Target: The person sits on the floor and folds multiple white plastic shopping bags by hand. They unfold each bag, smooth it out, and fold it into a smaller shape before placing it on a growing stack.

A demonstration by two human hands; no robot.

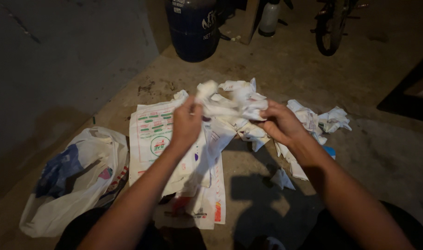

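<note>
Nearest the camera, at 6 o'clock, both bare forearms reach up from the bottom edge over a dim concrete floor (373,153). At 8 o'clock a white plastic bag (70,185) with dark blue stuff inside lies slumped on the floor, well apart from the hands. At 6 to 7 o'clock a flat white printed sack (151,132) with green and red markings lies spread out; a smaller printed sheet (211,203) overlaps its near end. A small crumpled paper scrap (282,178) sits alone at 5 o'clock.

Centre frame: left hand (186,124) clenched on one end of a crumpled white paper wad (230,105), back of the hand toward the camera. Right hand (278,124) grasps the other end, fingers curled under it. The wad is held up between the two hands, above the sack; a white strip hangs down from it toward the sack.

At 3 o'clock more crumpled white papers (322,119) lie piled just beside the right hand, with a bit of blue (330,151) at the near edge.

Far, at 12 o'clock, a dark blue drum (193,30) stands on the floor beside a grey wall (58,60). At 1 o'clock a pale canister (269,18), and at 2 o'clock a bike wheel (329,32), partly cut off by the frame.
</note>
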